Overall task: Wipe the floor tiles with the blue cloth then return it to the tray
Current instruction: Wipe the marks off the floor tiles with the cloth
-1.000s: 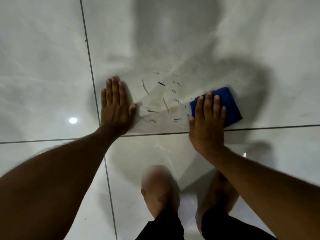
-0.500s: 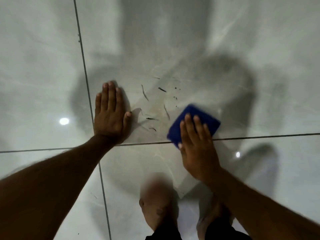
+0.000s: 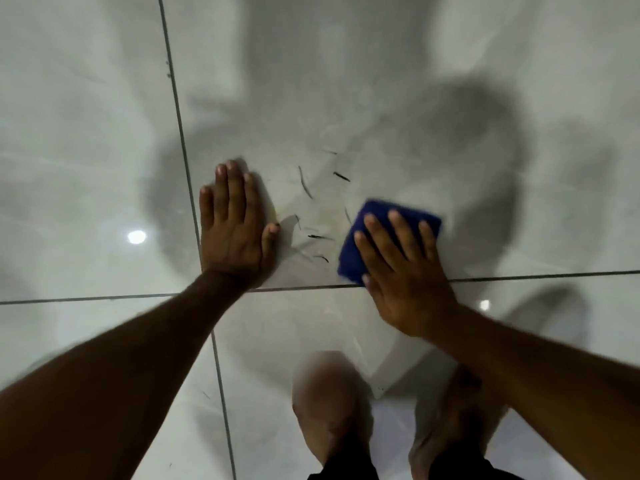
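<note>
Cloth (image 3: pixel 360 251) lies flat on the tiles (image 3: pixel 346 98), pinned under the spread right hand (image 3: pixel 403 271); left hand (image 3: pixel 235 233) braces, open and empty. Press evenly and sweep over the dark marks (image 3: pixel 304 181). Tray not visible.

- My left hand (image 3: pixel 235 233) lies flat on the floor tiles (image 3: pixel 346 81), just right of a grout line (image 3: pixel 180 133).
- My right hand (image 3: pixel 401 271) presses on the cloth (image 3: pixel 356 247), right of the left hand.
- Scattered debris (image 3: pixel 318 237) lies between them.
- My knees (image 3: pixel 329 410) sit nearest me.
</note>
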A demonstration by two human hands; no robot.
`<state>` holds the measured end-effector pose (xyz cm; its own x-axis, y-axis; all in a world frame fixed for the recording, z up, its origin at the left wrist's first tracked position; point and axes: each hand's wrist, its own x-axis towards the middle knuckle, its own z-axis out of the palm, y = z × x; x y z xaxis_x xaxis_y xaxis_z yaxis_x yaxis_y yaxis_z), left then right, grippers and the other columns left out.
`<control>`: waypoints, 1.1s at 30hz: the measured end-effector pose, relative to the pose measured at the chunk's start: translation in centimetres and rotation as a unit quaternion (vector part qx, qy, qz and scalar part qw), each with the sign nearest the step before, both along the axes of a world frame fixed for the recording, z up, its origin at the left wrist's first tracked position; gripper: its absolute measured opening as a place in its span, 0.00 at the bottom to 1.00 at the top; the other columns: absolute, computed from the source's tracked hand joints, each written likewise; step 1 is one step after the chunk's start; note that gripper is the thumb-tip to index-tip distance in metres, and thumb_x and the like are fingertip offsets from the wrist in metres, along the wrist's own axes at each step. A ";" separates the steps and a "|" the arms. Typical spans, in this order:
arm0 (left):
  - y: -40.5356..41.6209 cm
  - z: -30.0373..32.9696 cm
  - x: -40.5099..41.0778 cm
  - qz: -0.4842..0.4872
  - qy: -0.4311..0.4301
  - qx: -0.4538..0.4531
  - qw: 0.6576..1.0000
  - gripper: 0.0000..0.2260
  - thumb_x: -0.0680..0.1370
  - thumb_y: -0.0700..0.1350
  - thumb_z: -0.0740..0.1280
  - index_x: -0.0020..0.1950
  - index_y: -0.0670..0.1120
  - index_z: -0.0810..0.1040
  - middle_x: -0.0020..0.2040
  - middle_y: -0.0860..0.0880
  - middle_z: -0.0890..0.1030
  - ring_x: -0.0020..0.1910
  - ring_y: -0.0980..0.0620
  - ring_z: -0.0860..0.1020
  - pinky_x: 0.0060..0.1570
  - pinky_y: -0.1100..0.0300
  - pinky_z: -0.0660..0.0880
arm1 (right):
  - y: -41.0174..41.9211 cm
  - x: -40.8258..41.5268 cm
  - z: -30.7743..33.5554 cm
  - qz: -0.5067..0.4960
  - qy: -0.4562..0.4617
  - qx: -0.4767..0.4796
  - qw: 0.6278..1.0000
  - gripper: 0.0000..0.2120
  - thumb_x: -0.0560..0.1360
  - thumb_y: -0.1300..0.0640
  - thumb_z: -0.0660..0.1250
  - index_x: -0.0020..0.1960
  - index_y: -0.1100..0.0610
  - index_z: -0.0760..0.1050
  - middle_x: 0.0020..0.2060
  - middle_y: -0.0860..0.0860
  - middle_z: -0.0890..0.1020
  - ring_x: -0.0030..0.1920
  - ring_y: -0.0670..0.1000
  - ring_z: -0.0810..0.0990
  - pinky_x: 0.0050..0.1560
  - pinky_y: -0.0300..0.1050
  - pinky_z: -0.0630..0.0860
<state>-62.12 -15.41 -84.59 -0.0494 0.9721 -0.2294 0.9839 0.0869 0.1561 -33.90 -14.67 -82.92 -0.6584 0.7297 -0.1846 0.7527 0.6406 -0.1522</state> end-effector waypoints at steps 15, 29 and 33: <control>0.2 -0.2 -3.7 0.012 -0.022 0.026 0.999 0.31 0.81 0.55 0.45 0.79 0.38 0.48 0.79 0.34 0.52 0.79 0.38 0.49 0.78 0.42 0.49 | 5.7 -8.0 -1.2 0.037 0.031 0.031 0.998 0.31 0.77 0.49 0.61 0.78 0.54 0.60 0.78 0.55 0.62 0.77 0.62 0.61 0.75 0.67 0.56; 0.2 -0.1 -4.2 0.002 -0.021 0.019 1.000 0.30 0.80 0.52 0.47 0.78 0.37 0.53 0.78 0.34 0.56 0.79 0.38 0.52 0.77 0.43 0.50 | 4.3 -15.1 -0.8 -0.052 0.041 -0.012 0.998 0.32 0.78 0.48 0.59 0.79 0.54 0.58 0.79 0.55 0.60 0.78 0.62 0.57 0.76 0.66 0.52; 0.7 0.2 -4.5 0.004 -0.019 -0.003 1.000 0.30 0.80 0.53 0.46 0.78 0.38 0.51 0.79 0.35 0.54 0.79 0.39 0.51 0.78 0.44 0.49 | 3.9 -16.2 -0.9 -0.102 0.035 -0.007 0.994 0.33 0.79 0.48 0.58 0.80 0.55 0.53 0.80 0.56 0.56 0.79 0.62 0.52 0.76 0.67 0.50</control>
<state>-66.58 -14.66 -84.43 -0.0483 0.9701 -0.2380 0.9764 0.0961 0.1934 -50.09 -10.78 -83.81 -0.5091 0.8466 -0.1550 0.8537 0.4738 -0.2162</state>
